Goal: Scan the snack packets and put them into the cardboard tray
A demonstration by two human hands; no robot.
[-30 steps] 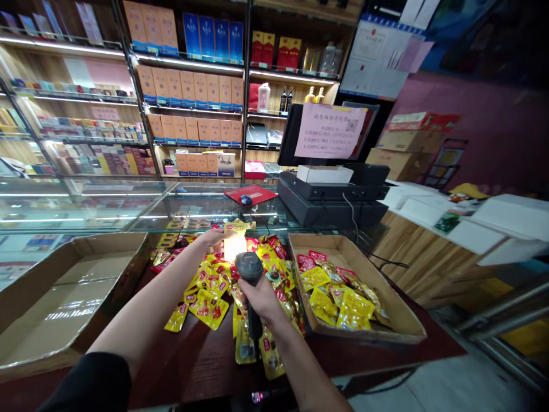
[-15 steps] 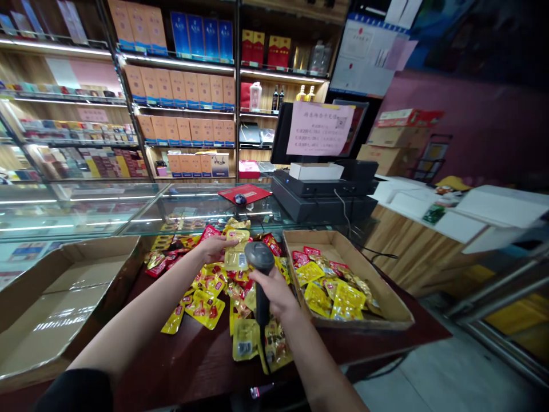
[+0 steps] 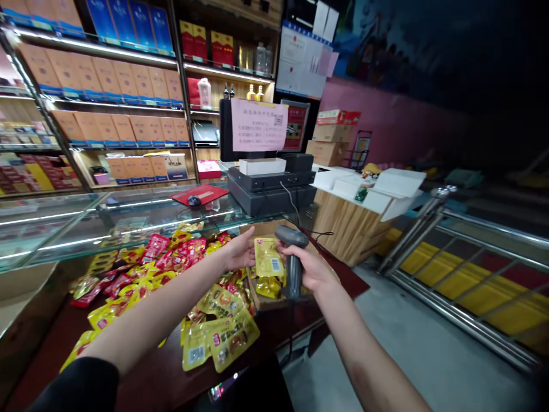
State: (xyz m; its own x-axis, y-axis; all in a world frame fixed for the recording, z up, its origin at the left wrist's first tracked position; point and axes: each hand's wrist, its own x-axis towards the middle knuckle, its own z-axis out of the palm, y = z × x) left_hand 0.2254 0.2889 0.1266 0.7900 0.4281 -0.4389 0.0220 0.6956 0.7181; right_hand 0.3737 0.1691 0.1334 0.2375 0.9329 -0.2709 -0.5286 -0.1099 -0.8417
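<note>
A packet (image 3: 268, 257) is between the left hand (image 3: 241, 253) and the scanner (image 3: 294, 272) in the right hand (image 3: 316, 270), apparently above a box (image 3: 270, 304) they mostly hide. Heaped packets (image 3: 184, 254) lie left of the left hand; a monitor (image 3: 226, 134) stands behind both hands.

"What's in the right hand (image 3: 315, 272)?"

"A scanner (image 3: 294, 272), gripped by its handle, head up."

"And the left hand (image 3: 239, 252)?"

"Fingers spread, just beside a gold packet (image 3: 268, 257) with its barcode showing."

"Who's holding that one?"

"Can't tell. The right fingertips are at its edge, and it hangs above a box (image 3: 268, 303) with yellow packets (image 3: 269, 288) in it."

"What else is on the desk (image 3: 158, 380)?"

"A heap (image 3: 171, 252) of red and yellow packs, left of the box."

"And behind?"

"A monitor (image 3: 226, 134) with a pink sheet (image 3: 259, 126) across it, and a mouse (image 3: 194, 200) on a red mat (image 3: 211, 193)."
</note>
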